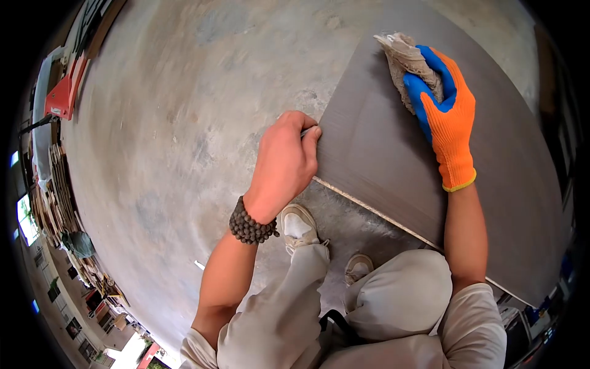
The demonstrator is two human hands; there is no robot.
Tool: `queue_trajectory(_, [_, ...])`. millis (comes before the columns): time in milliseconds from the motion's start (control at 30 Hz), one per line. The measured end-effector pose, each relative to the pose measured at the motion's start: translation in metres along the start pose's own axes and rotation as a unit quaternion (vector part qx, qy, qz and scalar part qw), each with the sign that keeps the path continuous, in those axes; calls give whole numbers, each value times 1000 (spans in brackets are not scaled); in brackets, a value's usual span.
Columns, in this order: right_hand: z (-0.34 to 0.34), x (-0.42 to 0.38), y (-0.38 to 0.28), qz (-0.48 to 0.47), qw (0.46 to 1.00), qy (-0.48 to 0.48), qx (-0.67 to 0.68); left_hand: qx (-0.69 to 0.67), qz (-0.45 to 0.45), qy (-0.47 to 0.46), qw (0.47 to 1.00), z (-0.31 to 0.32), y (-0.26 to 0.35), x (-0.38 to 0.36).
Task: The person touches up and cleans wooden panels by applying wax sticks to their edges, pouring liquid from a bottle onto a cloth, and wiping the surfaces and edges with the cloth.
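Observation:
A large grey-brown board with a pale raw edge lies at the right. My right hand, in an orange and blue glove, grips a crumpled beige rag against the board's surface. My left hand is bare, with a dark beaded bracelet round the wrist. Its fingers are closed at the board's left corner, around something thin and dark that is mostly hidden.
Below is a grey concrete floor, with my shoes and legs near the board's front edge. Stacked boards and a red metal part are at the far left. Assorted items stand at the lower right.

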State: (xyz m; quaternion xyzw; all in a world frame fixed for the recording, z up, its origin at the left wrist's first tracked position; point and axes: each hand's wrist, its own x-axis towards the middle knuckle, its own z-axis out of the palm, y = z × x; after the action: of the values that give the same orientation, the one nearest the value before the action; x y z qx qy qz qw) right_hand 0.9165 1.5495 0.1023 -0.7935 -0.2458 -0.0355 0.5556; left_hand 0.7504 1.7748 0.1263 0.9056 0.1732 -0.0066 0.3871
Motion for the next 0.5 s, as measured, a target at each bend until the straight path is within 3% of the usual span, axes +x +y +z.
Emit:
queue_trajectory(133, [-1, -1, 0, 15, 1000, -8, -16, 13, 7, -9, 1000, 3, -2, 17])
queue_trajectory(267, [-2, 1, 4, 14, 1000, 1, 17, -86, -7, -86, 993, -14, -25, 16])
queue_trajectory(333, [0, -1, 10, -7, 1000, 1, -19, -302, -134, -145, 933, -22, -30, 14])
queue_trajectory(467, [-1, -3, 2, 18, 999, -29, -7, -342, -134, -147, 918, -10, -44, 37])
queue_trajectory(500, [-2, -2, 2, 12, 1000, -24, 4, -277, -160, -152, 935, -7, -31, 39])
